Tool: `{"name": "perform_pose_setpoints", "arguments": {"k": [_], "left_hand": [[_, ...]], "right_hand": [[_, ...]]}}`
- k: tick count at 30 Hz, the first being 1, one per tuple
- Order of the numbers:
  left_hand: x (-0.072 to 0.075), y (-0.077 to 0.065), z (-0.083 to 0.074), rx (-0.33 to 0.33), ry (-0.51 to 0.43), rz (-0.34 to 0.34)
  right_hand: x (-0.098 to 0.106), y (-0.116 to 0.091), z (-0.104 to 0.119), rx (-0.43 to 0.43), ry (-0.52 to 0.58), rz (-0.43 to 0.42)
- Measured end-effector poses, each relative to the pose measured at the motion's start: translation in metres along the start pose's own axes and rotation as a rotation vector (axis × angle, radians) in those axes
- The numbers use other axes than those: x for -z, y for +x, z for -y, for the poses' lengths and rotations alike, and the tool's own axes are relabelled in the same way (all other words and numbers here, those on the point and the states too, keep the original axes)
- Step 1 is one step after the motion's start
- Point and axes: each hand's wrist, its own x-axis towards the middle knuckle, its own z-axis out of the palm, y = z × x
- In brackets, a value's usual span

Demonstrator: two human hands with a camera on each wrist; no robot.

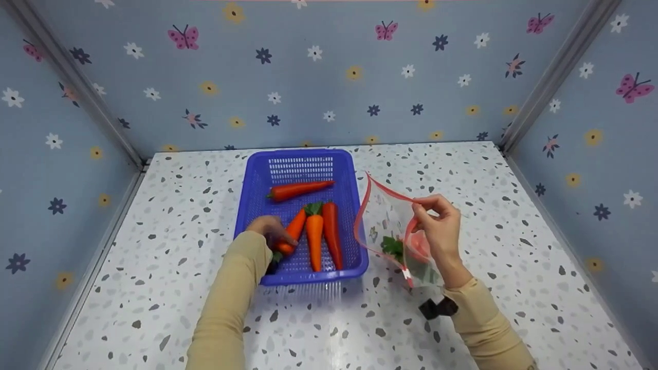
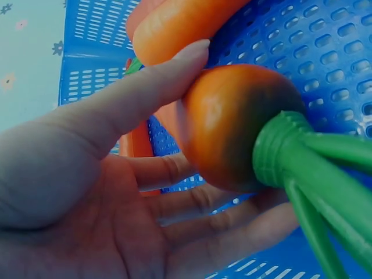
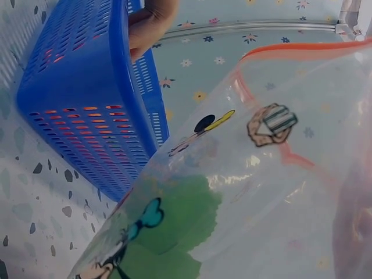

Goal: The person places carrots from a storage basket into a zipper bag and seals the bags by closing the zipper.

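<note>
My left hand [image 1: 270, 227] reaches into a blue basket [image 1: 245, 198] and holds an orange carrot [image 2: 224, 125] near its green-stemmed top. In the left wrist view the thumb lies over the carrot, with the fingers beneath. Beside it in the basket are another orange carrot [image 1: 314, 241] and a long red pepper [image 1: 332, 234]; a second red pepper [image 1: 300, 190] lies crosswise behind. My right hand [image 1: 443, 228] pinches the red-edged rim of a clear printed zip bag [image 1: 380, 216], whose mouth gapes toward the basket. Inside the bag show a green leaf [image 1: 392, 246] and something pinkish.
The basket and bag stand side by side on a white speckled tabletop [image 1: 169, 231]. Blue panels with flowers and butterflies [image 1: 329, 77] enclose the back and both sides. A small black device [image 1: 438, 308] sits at the right wrist.
</note>
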Motion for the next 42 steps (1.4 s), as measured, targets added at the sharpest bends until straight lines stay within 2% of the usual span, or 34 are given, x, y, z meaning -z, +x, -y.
{"name": "perform_pose_setpoints", "arguments": {"k": [4,8,12,16,19,22,23,26,29,30,34,42], "left_hand": [[0.0,0.0,-0.001,0.004,-0.013,-0.037],[0.001,-0.007,-0.005,0.006,-0.1,-0.092],[0.003,-0.011,-0.01,-0.042,-0.181,-0.172],[0.005,-0.016,-0.019,-0.102,-0.178,-0.272],[0.006,-0.022,-0.028,-0.08,-0.324,-0.293],[0.006,-0.028,-0.035,-0.108,-0.302,-0.364],[0.006,-0.029,-0.037,-0.108,-0.335,-0.366],[0.007,-0.034,-0.043,-0.179,-0.122,-0.482],[0.007,-0.039,-0.049,-0.206,-0.098,-0.525],[0.008,-0.041,-0.051,-0.225,-0.05,-0.558],[0.009,-0.051,-0.059,-0.27,-0.048,-0.591],[0.008,-0.078,-0.078,-0.347,-0.057,-0.633]], "right_hand": [[-0.005,-0.003,0.014,-0.03,0.013,-0.009],[-0.007,-0.004,0.02,-0.049,0.027,-0.01],[-0.009,-0.003,0.023,-0.065,0.029,-0.017],[-0.01,-0.003,0.023,-0.071,0.057,-0.015],[-0.011,-0.003,0.022,-0.072,0.06,-0.016],[-0.011,-0.003,0.021,-0.064,0.064,-0.023],[-0.011,-0.003,0.02,-0.06,0.062,-0.026],[-0.01,-0.003,0.017,-0.045,0.066,-0.028],[-0.008,-0.002,0.012,-0.032,0.071,-0.018],[-0.008,-0.001,0.01,-0.027,0.071,-0.012],[-0.005,0.0,0.004,-0.025,0.065,-0.003],[-0.01,-0.003,0.021,-0.034,0.035,-0.022]]}}
